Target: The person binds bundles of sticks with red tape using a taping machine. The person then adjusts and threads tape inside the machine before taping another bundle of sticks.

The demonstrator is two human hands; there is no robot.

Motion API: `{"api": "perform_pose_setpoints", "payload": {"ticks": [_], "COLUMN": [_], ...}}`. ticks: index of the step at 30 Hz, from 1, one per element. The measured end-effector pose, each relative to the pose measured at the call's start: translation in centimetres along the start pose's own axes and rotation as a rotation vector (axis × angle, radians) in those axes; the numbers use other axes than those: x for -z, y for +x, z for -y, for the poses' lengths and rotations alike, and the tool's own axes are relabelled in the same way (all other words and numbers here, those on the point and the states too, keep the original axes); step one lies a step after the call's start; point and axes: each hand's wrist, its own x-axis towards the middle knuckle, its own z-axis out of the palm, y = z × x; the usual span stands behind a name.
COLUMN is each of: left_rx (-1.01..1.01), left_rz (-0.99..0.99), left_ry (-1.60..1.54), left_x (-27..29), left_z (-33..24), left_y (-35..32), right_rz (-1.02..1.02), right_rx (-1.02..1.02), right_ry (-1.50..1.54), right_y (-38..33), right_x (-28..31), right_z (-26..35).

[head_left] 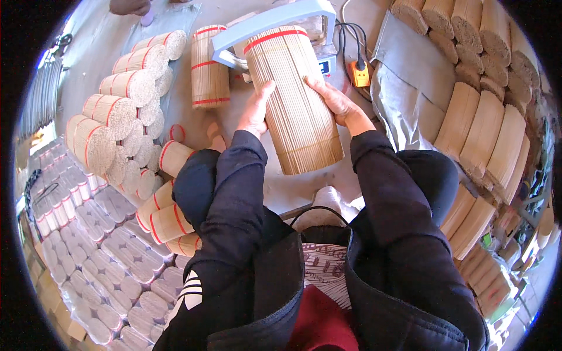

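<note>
Since the left hand and right hand only press their fingers against the sides of the tall stick bundle, held before the blue sealing machine, loose sticks could slide out below its single red band.

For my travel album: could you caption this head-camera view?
Both hands, left hand and right hand, hold a banded bundle of thin sticks amid stacked bundles.

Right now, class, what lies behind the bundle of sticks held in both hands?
Behind the bundle of sticks, a pale blue handle and part of a scale show. The bundle covers the scale's top.
</note>
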Motion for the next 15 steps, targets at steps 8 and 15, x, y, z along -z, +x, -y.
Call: {"api": "perform_pose_setpoints", "payload": {"ticks": [8, 15], "left_rx": [0.013, 0.07], "left_rz": [0.007, -0.085], "left_ry": [-0.005, 0.074], "left_x": [0.6, -1.5], "left_z": [-0.2, -0.2], "left_y": [-0.2, -2.5], "right_rz": [0.009, -0.098], "right_rx": [0.053, 0.048], "right_ry": [-0.151, -0.088], "right_y": [-3.3, -3.4], "right_x": [-1.1, -0.9], "right_z": [-2.0, -2.9]}}
